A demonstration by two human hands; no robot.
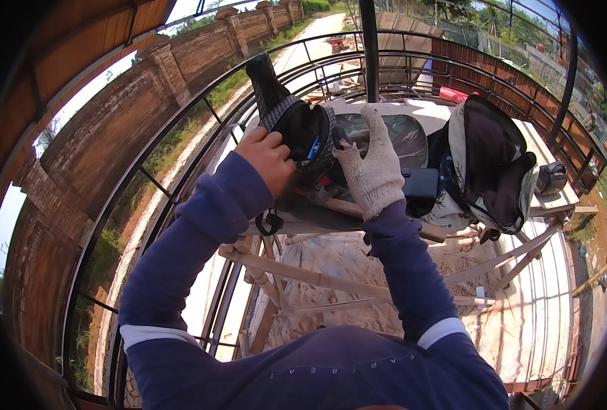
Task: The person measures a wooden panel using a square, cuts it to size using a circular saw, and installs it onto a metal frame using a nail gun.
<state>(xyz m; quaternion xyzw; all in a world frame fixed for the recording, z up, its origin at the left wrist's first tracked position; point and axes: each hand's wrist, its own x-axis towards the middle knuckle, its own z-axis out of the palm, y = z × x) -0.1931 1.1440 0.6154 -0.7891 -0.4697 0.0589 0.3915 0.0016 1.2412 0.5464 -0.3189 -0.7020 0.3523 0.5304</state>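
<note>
My bare left hand (262, 157) has its fingers curled over the near left side of a dark, patterned zip pouch (283, 113), which hangs open with a small blue item (314, 147) inside. My right hand (372, 171), in a cream knit glove, holds the pouch's right edge between its lower fingers, with one finger raised. Behind it lies a camouflage-patterned item (406, 137). To the right sit a black rectangular case (420, 183) and an open pale bag with dark lining (488, 160). A wooden strip (344, 207) shows below the pouch.
A curved black railing (160, 184) and a vertical post (370, 61) surround the platform. A small dark object (551, 178) sits at the right on the board. Wooden braces (317, 279) run below. A brick wall (85, 178) stands outside at left, red objects (454, 93) beyond the top right.
</note>
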